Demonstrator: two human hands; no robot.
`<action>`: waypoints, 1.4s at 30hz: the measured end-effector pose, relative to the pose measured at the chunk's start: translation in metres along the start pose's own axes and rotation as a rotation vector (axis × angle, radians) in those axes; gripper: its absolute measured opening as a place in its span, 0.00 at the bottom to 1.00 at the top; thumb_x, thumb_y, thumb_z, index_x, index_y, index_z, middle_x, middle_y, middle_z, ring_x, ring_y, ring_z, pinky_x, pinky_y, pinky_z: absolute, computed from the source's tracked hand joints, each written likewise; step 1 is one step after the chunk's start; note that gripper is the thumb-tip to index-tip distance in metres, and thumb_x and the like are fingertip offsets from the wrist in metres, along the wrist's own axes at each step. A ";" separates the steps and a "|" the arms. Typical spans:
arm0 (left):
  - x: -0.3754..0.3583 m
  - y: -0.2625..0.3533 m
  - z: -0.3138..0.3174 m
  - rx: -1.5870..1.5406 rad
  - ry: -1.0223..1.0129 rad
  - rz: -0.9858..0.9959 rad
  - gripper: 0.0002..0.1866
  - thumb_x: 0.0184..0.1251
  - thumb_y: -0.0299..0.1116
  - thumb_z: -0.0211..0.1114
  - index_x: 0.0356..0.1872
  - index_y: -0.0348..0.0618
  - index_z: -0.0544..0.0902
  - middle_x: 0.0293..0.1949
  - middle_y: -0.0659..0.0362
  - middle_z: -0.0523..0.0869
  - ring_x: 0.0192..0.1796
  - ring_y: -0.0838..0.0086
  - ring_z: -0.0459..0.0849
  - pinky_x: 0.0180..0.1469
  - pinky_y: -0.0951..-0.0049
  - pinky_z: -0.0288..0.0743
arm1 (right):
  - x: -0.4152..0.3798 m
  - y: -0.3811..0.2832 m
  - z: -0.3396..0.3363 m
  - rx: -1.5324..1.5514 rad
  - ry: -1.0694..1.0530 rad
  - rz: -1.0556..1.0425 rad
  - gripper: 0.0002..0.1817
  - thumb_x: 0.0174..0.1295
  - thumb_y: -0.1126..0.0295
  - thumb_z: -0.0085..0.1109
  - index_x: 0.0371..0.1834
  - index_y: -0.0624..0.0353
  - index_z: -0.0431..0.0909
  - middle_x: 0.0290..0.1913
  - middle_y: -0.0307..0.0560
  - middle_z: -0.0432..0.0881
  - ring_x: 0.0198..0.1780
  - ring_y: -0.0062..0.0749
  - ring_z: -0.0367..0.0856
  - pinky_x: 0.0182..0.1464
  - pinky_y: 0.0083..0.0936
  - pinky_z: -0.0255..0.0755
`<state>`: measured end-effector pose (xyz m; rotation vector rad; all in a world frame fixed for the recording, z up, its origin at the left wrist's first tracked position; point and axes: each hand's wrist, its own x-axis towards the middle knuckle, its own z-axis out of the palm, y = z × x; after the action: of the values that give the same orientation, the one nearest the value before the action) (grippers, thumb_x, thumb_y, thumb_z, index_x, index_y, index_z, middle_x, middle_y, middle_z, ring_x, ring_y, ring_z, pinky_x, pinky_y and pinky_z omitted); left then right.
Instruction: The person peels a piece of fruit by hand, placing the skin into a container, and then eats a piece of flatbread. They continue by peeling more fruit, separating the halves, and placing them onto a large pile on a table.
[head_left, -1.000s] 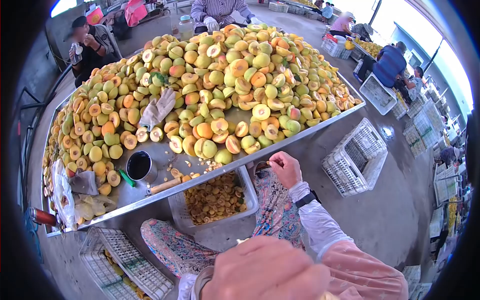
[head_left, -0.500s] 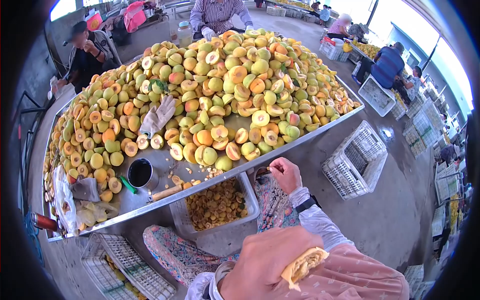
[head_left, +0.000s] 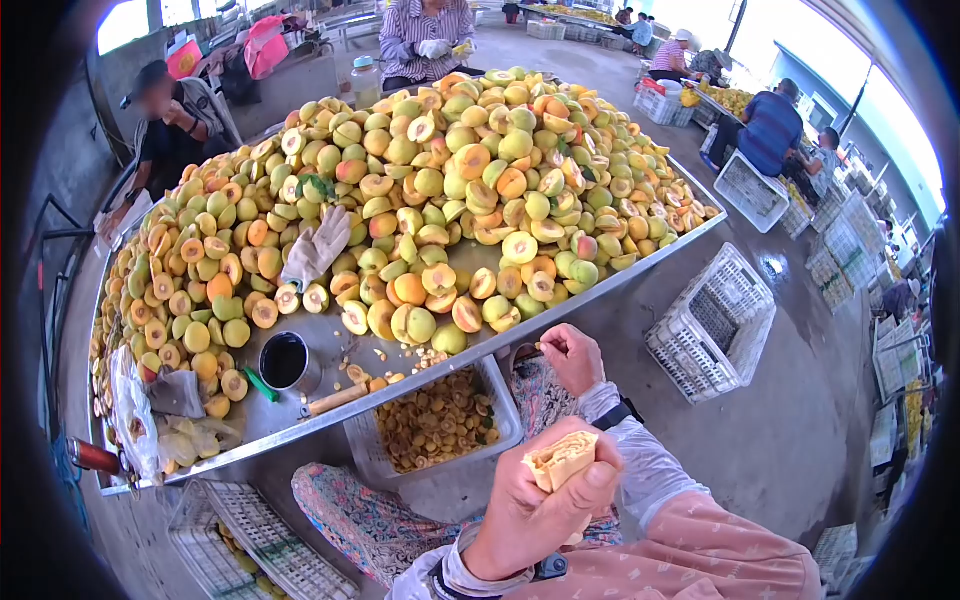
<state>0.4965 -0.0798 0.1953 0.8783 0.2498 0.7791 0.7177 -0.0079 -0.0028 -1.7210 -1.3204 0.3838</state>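
A rolled flatbread (head_left: pixel 562 460) is held in the closed grip of the left hand (head_left: pixel 535 500), off the counter's (head_left: pixel 262 408) near edge. By that edge, the right hand's (head_left: pixel 574 360) grip is kept narrow, seemingly on a small morsel (head_left: pixel 541 346). Fruit (head_left: pixel 517 145) is heaped toward the far edge.

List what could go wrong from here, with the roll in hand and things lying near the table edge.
The food roll is open at its upper end, so filling could spill if the left hand tilts or squeezes it.

The wooden handle lies along the metal rim; a bump might knock it off.

The cup of dark liquid has no lid and could slop if jostled.
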 end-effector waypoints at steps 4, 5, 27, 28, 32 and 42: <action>0.002 -0.007 0.001 -0.066 0.010 0.037 0.11 0.71 0.35 0.61 0.39 0.36 0.76 0.26 0.62 0.77 0.28 0.83 0.75 0.31 0.82 0.69 | 0.001 -0.001 -0.001 0.013 -0.004 -0.026 0.05 0.55 0.75 0.64 0.34 0.60 0.78 0.30 0.42 0.81 0.30 0.26 0.80 0.34 0.22 0.74; 0.002 -0.009 0.002 -0.111 0.019 0.043 0.11 0.72 0.35 0.61 0.39 0.36 0.75 0.26 0.62 0.77 0.28 0.82 0.75 0.31 0.81 0.70 | 0.000 -0.001 -0.001 0.030 -0.009 -0.018 0.06 0.54 0.72 0.65 0.33 0.58 0.79 0.31 0.44 0.82 0.31 0.33 0.82 0.35 0.26 0.75; 0.004 -0.017 0.007 -0.378 0.161 -0.103 0.24 0.65 0.24 0.54 0.62 0.40 0.61 0.46 0.54 0.74 0.51 0.64 0.78 0.60 0.55 0.75 | -0.001 0.000 0.000 0.021 -0.031 0.037 0.06 0.54 0.72 0.64 0.34 0.59 0.78 0.32 0.45 0.82 0.33 0.36 0.83 0.36 0.29 0.75; 0.004 -0.015 0.007 -0.373 0.168 -0.113 0.27 0.61 0.21 0.51 0.64 0.40 0.60 0.47 0.53 0.74 0.53 0.63 0.78 0.60 0.55 0.75 | -0.002 0.000 0.000 0.021 -0.034 0.035 0.06 0.54 0.72 0.64 0.34 0.59 0.78 0.32 0.45 0.82 0.33 0.36 0.83 0.36 0.29 0.75; 0.003 -0.014 0.006 -0.369 0.161 -0.108 0.32 0.55 0.18 0.47 0.66 0.41 0.58 0.48 0.52 0.73 0.55 0.60 0.78 0.60 0.56 0.75 | -0.002 -0.005 -0.003 -0.008 -0.042 0.044 0.06 0.54 0.71 0.64 0.34 0.58 0.78 0.32 0.45 0.82 0.33 0.36 0.83 0.36 0.29 0.75; 0.004 -0.013 0.004 -0.337 0.212 -0.099 0.33 0.60 0.19 0.48 0.69 0.42 0.55 0.50 0.49 0.75 0.55 0.57 0.80 0.58 0.56 0.78 | -0.003 -0.007 -0.005 -0.029 -0.057 0.035 0.07 0.54 0.71 0.64 0.34 0.58 0.78 0.32 0.46 0.82 0.34 0.38 0.82 0.36 0.30 0.75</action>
<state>0.5078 -0.0843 0.1883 0.4626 0.3353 0.7943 0.7156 -0.0128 0.0044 -1.7706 -1.3437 0.4386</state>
